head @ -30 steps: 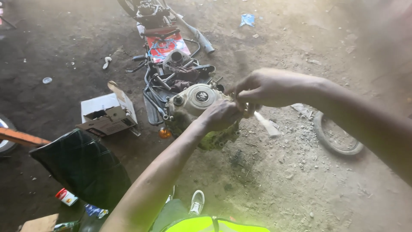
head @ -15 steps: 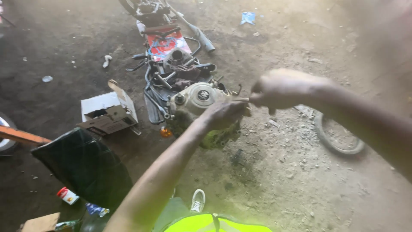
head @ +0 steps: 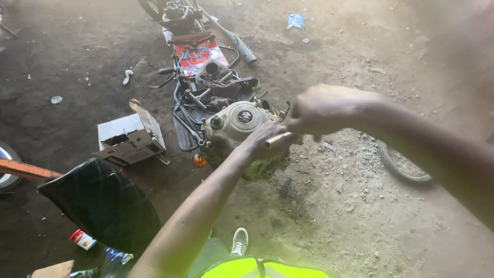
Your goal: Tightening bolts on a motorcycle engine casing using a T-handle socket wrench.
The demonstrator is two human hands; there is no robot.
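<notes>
Dirt floor [head: 329,216]; hands [head: 321,109] perhaps gripping tool [head: 280,138]

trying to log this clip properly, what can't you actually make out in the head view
- The small pale rod-like piece between the hands: too small and partly covered by the left hand to tell what it is.
- Right hand fingers: curled away from the camera, so its grip is hidden.
- The engine side below the hands: covered by the left forearm.
- The tyre: partly behind the right arm.
- Top right corner: washed out by glare.
</notes>
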